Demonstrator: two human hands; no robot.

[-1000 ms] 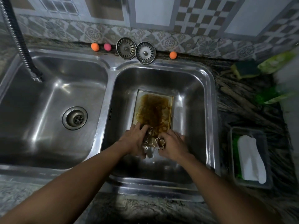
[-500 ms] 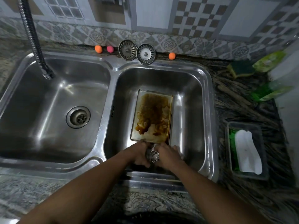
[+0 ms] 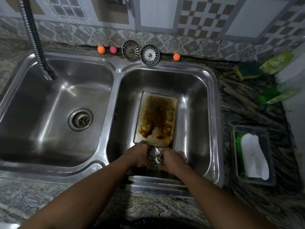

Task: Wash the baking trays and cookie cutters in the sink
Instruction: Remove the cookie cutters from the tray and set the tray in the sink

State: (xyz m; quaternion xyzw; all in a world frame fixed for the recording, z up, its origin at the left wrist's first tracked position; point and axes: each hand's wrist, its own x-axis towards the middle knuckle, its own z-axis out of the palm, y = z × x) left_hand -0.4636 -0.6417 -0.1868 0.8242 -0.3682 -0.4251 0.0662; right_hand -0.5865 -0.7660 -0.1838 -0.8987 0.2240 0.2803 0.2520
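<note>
Patterned tiles back a steel double sink [image 3: 115, 70] set into a dark stone counter. Both hands work low at the near end of the right basin [image 3: 194, 113]. The left hand [image 3: 139, 156] and right hand [image 3: 171, 160] curl in from either side round a small bunch of metal cutters [image 3: 155, 157], pressed together between them just at the near edge of the tray [image 3: 156, 119]. Gathering them into one cluster probably lets them be lifted or rinsed as a lot and frees the tray for scrubbing. That tray lies flat on the basin floor, smeared with brown residue, so nothing looks washed yet. The tap [image 3: 47, 75] hangs over the left basin, and no water can be seen running. A sponge [image 3: 249, 70] and two green bottles [image 3: 277, 62] wait on the counter to the right, likely kept there within reach for soaping.
</note>
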